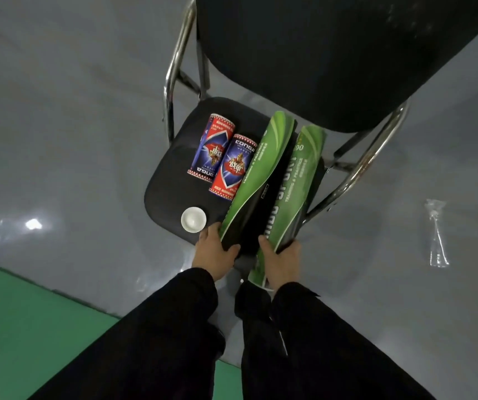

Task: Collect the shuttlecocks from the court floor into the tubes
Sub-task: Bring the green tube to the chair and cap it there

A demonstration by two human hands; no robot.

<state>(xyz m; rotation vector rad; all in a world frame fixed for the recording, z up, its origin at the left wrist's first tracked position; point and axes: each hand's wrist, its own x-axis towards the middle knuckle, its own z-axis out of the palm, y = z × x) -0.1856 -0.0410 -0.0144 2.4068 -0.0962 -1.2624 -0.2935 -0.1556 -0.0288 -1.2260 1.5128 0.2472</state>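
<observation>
On the black chair seat point(168, 180) lie two long green shuttlecock tubes side by side. The left hand point(213, 252) curls its fingers around the near end of the left green tube point(256, 180), thumb on top. The right hand point(282, 262) grips the near end of the right green tube point(298, 180). Beyond the left fingers sit two short red-and-blue tubes point(220, 155), and a white cap point(193, 219) lies just beside them. Right of the right hand, well apart, clear plastic wrap point(437, 235) lies on the grey floor point(73, 125).
</observation>
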